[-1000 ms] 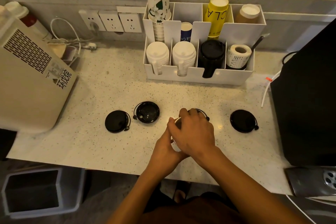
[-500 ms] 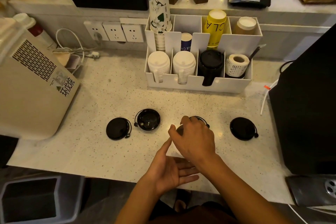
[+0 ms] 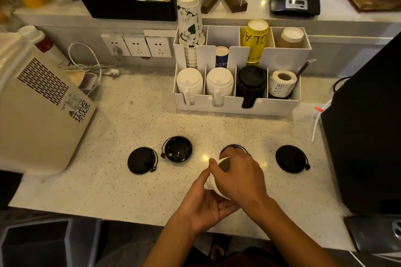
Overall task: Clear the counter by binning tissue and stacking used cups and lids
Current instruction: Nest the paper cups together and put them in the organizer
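A white paper cup [image 3: 213, 182] stands near the counter's front edge, mostly covered by my hands. My right hand [image 3: 240, 176] grips it from above and the right. My left hand [image 3: 206, 204] cups it from the left and below, palm up. Behind the cup a black lid [image 3: 233, 148] is half hidden by my right hand. Three more black lids lie on the counter: one at the left [image 3: 142, 160], one upside down [image 3: 178, 149] beside it, one at the right [image 3: 291, 159].
A white organizer [image 3: 236, 107] with stacked cups, lids and a label roll stands behind. A beige appliance [image 3: 36, 110] sits at the left, a black machine [image 3: 368, 132] at the right. A grey bin [image 3: 36, 243] is on the floor at lower left.
My left hand let go of the cup and opened half a second ago, and has now come back against it. The view has tilted downward.
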The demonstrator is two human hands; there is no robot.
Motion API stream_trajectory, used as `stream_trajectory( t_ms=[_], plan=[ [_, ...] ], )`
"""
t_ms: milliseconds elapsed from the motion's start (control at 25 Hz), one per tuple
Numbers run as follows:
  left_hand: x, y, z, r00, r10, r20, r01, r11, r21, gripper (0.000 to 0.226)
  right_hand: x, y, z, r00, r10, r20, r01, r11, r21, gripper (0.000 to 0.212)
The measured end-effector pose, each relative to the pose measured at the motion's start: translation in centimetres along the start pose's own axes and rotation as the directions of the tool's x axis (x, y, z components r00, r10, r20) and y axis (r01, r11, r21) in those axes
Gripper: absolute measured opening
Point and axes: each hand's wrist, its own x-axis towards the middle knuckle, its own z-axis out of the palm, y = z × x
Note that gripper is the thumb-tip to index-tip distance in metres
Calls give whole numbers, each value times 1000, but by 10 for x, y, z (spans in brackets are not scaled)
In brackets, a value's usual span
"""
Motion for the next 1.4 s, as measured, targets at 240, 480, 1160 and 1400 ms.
stream_trajectory(
  t_ms=[240, 480, 1160, 1400],
  plan=[
    [-6, 24, 1, 954, 292, -65, -271, 937, 221, 56, 0, -1, -4, 984, 84, 159, -135, 929, 343, 66],
    [-19, 59, 1, 868, 496, 10, -443, 766, 467, 57, 17, -8, -4, 948, -9, 318, -149, 871, 467, 88],
    [-53, 164, -4, 638, 769, -33, -533, 472, 703, 80, 128, 1, 67, 977, 148, 152, -180, 958, 224, 67],
    [-67, 208, 15, 562, 822, 93, -587, 317, 745, 79, 167, 2, 115, 879, 451, 156, -433, 891, -134, 94]
  ],
)
